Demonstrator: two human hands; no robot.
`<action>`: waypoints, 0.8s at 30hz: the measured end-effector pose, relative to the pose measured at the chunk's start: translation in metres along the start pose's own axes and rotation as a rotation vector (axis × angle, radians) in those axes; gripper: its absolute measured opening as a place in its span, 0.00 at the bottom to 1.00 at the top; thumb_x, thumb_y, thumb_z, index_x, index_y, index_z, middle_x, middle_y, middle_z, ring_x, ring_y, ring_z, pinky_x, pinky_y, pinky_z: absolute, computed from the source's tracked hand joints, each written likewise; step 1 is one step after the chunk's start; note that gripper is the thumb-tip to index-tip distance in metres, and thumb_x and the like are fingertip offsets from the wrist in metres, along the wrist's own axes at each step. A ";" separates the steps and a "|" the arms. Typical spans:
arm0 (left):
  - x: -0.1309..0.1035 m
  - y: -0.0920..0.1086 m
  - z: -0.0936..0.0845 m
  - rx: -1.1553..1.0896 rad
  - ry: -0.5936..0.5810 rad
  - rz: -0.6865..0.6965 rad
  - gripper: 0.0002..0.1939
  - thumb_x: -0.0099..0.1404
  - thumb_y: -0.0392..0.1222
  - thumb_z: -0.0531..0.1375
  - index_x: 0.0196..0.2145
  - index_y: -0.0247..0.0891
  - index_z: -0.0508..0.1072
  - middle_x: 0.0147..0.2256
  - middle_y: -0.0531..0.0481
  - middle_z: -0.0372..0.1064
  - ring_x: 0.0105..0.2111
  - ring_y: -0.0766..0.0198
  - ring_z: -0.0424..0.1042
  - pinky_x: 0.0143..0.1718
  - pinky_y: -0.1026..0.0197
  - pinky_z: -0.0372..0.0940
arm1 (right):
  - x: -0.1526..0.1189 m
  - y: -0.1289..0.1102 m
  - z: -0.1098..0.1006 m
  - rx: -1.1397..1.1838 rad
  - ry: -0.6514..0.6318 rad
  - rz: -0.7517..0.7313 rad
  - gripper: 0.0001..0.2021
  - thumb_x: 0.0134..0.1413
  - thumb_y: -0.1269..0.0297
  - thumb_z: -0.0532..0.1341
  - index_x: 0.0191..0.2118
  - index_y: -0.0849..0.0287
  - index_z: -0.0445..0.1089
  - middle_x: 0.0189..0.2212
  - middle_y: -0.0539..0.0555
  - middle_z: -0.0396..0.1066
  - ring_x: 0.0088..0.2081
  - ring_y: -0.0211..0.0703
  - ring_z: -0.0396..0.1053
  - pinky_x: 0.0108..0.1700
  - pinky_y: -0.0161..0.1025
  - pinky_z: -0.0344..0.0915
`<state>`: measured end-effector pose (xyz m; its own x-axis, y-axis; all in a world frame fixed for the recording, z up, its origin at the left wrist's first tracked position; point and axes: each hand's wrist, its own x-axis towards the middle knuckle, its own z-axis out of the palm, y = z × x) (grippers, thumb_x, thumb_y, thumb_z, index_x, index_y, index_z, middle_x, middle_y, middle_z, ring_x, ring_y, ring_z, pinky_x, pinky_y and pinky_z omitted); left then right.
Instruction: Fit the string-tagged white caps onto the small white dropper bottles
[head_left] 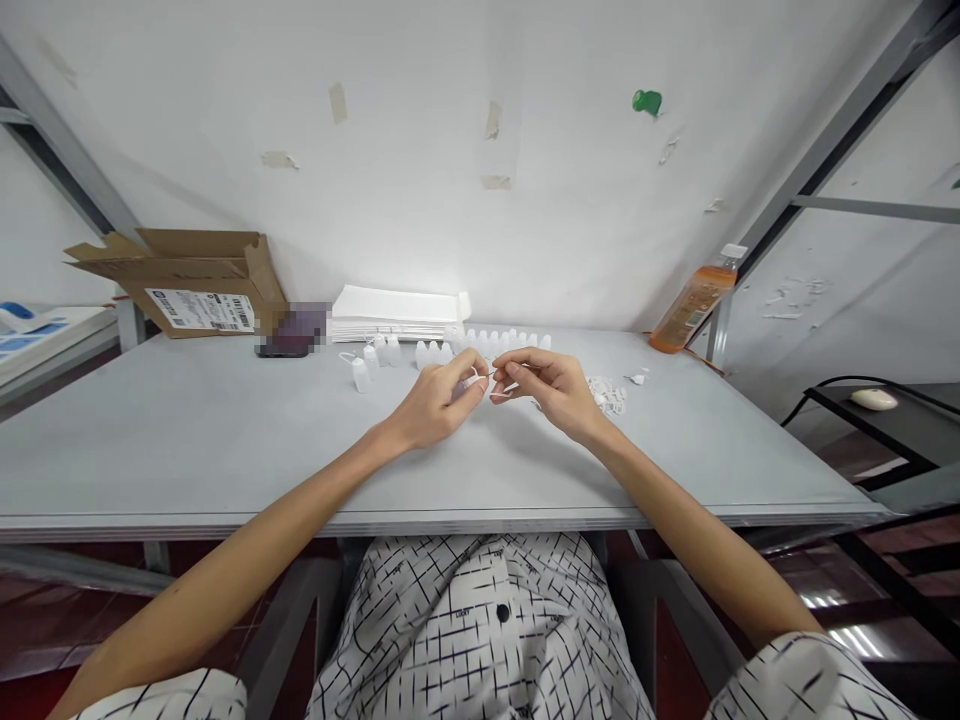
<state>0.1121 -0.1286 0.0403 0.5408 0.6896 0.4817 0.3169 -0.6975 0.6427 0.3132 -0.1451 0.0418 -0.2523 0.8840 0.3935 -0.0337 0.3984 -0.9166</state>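
Note:
Over the middle of the table, my left hand [442,400] and my right hand [551,390] meet almost fingertip to fingertip, both closed in a pinch. A small whitish plastic piece [471,381] shows between my left thumb and fingers, mostly hidden. My right fingers pinch a thin white strap [501,394]; a fine dark line spans the gap between the hands. Behind them stand several small white bottles [514,341] in a row. To the left are more bottles, one with a looped strap [361,375]. A pile of white looped pieces [609,396] lies beside my right wrist.
A stack of white sheets or trays [397,312] lies against the wall. An open cardboard box [199,280] and a blurred dark object [292,332] are at the left. An orange drink bottle [694,300] leans at the right, near a small white piece [637,379].

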 end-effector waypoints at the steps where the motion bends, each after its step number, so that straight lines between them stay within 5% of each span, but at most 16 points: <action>1: 0.000 0.000 -0.001 -0.011 -0.003 0.002 0.07 0.70 0.44 0.51 0.38 0.39 0.63 0.26 0.57 0.60 0.22 0.69 0.55 0.28 0.63 0.51 | 0.000 0.000 0.000 -0.009 -0.003 0.003 0.15 0.56 0.51 0.67 0.39 0.59 0.76 0.33 0.52 0.74 0.33 0.39 0.75 0.41 0.46 0.80; 7: 0.002 -0.003 -0.004 -0.059 -0.006 -0.021 0.09 0.71 0.43 0.49 0.44 0.39 0.64 0.26 0.57 0.60 0.23 0.67 0.59 0.30 0.62 0.57 | -0.002 -0.001 0.000 -0.257 0.000 -0.019 0.14 0.62 0.53 0.62 0.40 0.59 0.76 0.36 0.55 0.76 0.36 0.42 0.76 0.40 0.43 0.76; 14: 0.007 -0.009 -0.006 -0.018 0.052 -0.031 0.11 0.69 0.45 0.55 0.47 0.40 0.64 0.35 0.50 0.76 0.35 0.62 0.73 0.39 0.59 0.64 | -0.003 0.003 0.000 -0.590 0.061 -0.208 0.13 0.65 0.55 0.58 0.39 0.56 0.76 0.35 0.55 0.75 0.37 0.44 0.73 0.36 0.41 0.73; 24: 0.008 -0.011 -0.003 -0.062 -0.051 -0.131 0.15 0.64 0.49 0.63 0.41 0.41 0.63 0.33 0.53 0.79 0.32 0.63 0.75 0.34 0.62 0.64 | -0.002 0.011 0.000 -0.618 0.047 -0.228 0.11 0.64 0.57 0.60 0.39 0.58 0.75 0.34 0.55 0.76 0.28 0.40 0.74 0.28 0.37 0.71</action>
<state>0.1112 -0.1148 0.0389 0.5372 0.7620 0.3616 0.3390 -0.5876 0.7347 0.3132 -0.1423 0.0310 -0.2612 0.7651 0.5885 0.4835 0.6314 -0.6063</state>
